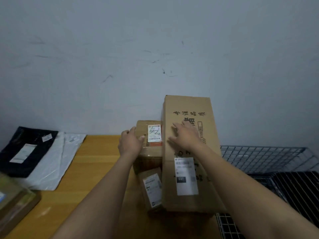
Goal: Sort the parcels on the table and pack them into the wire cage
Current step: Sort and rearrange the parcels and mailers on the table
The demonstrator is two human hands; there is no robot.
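Observation:
A long cardboard box (188, 169) with black printing and a white label lies along the right side of the wooden table (89, 169). My right hand (185, 135) lies flat on its top, fingers spread. To its left stands a medium brown box (151, 152) with a marked white label; my left hand (130, 142) grips its left top edge, thumb on top. A small labelled box (151, 187) sits in front of that one. The wire cage (269, 161) stands to the right of the table, below its level.
At the table's far left lie a black mailer bag (25, 150) and two white mailer bags (57, 161). A flat cardboard parcel (15, 202) sits at the near left edge. A grey wall stands directly behind the table.

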